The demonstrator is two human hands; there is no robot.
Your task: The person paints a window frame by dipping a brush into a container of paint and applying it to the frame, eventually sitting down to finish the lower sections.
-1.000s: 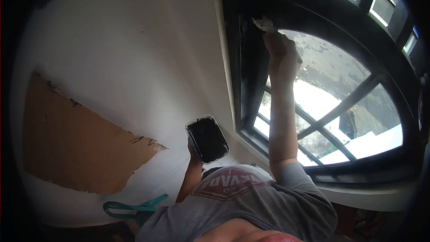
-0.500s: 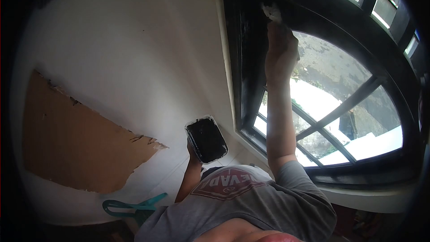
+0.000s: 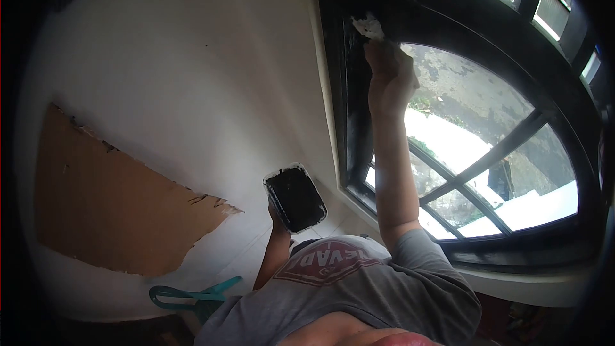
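My right hand (image 3: pixel 388 75) is raised high and grips a pale brush (image 3: pixel 368 27) whose tip presses on the black window frame (image 3: pixel 359 109) near its upper left corner. My left hand (image 3: pixel 277 216) sits low near my chest and holds a small rectangular tray of black paint (image 3: pixel 295 197) from underneath, its open side facing me. The left hand is mostly hidden behind the tray.
An arched window with black bars (image 3: pixel 493 147) fills the right side, above a white sill (image 3: pixel 525 282). A white wall (image 3: pixel 192 77) at left bears a torn brown cardboard piece (image 3: pixel 109 211). A teal object (image 3: pixel 192 298) lies below. My grey printed shirt (image 3: pixel 346 288) fills the bottom.
My right hand swept the brush up along the frame, then back left and slightly down. The tray in my left hand stayed almost still.
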